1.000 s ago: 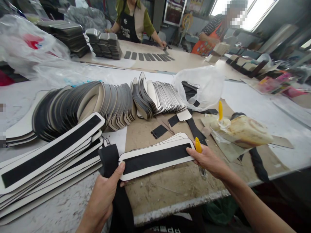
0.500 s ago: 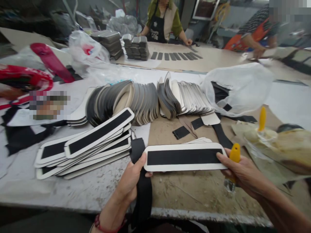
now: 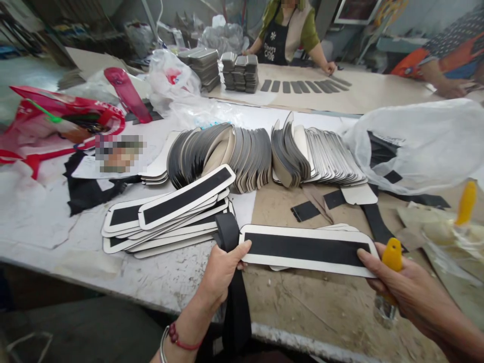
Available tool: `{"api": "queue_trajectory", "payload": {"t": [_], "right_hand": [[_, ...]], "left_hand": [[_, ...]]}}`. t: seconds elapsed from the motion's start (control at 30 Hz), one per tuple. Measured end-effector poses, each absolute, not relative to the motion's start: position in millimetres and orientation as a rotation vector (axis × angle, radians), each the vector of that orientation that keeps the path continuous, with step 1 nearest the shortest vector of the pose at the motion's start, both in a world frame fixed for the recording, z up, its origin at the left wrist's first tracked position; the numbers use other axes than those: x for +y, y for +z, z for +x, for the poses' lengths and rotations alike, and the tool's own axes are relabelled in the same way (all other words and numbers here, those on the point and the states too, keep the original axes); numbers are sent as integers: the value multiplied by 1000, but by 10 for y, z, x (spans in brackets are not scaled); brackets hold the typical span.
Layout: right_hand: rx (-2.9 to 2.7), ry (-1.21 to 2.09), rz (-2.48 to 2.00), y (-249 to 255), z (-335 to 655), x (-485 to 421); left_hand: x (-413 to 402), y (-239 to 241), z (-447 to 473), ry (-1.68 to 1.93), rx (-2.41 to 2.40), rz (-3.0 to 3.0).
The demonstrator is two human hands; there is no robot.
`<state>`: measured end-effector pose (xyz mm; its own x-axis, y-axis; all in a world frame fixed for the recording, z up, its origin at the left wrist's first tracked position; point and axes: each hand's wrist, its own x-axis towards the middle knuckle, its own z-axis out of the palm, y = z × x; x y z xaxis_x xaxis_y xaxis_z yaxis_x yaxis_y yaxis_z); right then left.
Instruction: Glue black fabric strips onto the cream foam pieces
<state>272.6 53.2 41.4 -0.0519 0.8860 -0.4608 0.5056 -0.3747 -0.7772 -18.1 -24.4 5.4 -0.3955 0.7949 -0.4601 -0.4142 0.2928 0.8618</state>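
A long white panel [image 3: 302,267] with rounded corners and a black strip along its middle lies between my two hands. My left hand [image 3: 217,277] is closed on its left end, the thumb on top. Its right end is pinched by my right hand [image 3: 412,287], which also has a yellow-handled tool [image 3: 392,256] tucked in it; I cannot make out the tool's kind. Beside my left hand a black band [image 3: 237,307] loops up and hangs over the table edge. To the left is a fanned pile of similar panels [image 3: 177,212]. More white pieces show partly behind the held panel.
Behind stand rows of curved grey and white pieces [image 3: 249,156]. A clear plastic bag [image 3: 423,141] sits right, near another yellow handle [image 3: 466,201]. At left are a red bag [image 3: 34,131] and a pink object [image 3: 128,96]. Two people work at a far table [image 3: 363,101].
My view has swung left, so the scene sits further right. Both hands still hold the panel, which now slopes down slightly to the right.
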Motion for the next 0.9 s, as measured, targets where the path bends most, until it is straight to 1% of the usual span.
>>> {"api": "queue_trajectory", "payload": {"t": [0.13, 0.23, 0.53, 0.67, 0.77, 0.9], "right_hand": [[-1422, 1472, -1790, 384, 2698, 547], [-1439, 1453, -1766, 436, 2617, 547], [-1550, 1175, -1806, 628, 2422, 516], [-1626, 1071, -1823, 637, 2451, 505], [-1503, 1216, -1781, 620, 2476, 508], [-1218, 1638, -1538, 597, 2514, 521]], "left_hand": [[-266, 99, -194, 1372, 1438, 375], [-291, 148, -193, 1373, 1424, 359], [-305, 0, -267, 1329, 1542, 392], [-294, 31, -264, 1322, 1541, 411], [-276, 98, -255, 1302, 1497, 358], [-292, 160, -259, 1235, 1340, 210]]}}
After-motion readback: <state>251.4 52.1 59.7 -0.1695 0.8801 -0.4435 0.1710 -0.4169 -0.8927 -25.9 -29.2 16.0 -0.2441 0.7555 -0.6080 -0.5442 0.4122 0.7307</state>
